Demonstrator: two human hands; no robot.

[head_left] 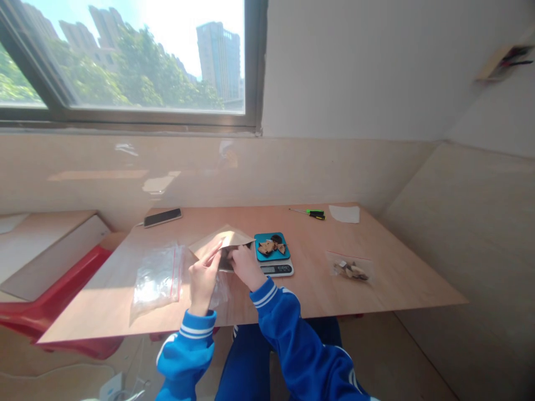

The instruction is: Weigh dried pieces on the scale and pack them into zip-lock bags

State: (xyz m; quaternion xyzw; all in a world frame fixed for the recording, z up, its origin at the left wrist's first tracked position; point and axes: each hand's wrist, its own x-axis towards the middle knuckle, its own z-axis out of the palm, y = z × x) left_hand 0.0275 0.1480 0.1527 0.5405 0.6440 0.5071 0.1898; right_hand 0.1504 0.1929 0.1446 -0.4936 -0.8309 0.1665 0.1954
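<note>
Held up at the near middle of the light wooden counter (376,278), the left hand (204,277) is seen with its fingers pinched on the near left edge of a flat tan paper envelope (221,240). Left of that hand, a clear plastic zip bag with a red seal line (156,280) lies flat on the counter, and further off beyond it a black smartphone (163,217) rests. Just right of the left hand, the right hand (246,265) is closed on the envelope's lower right edge, so the envelope is gripped between both hands. Just right of the right hand, a small white digital scale with a blue tray (273,253) carries brown flakes. Further right, a small clear bag of brown pieces (350,269) lies.
</note>
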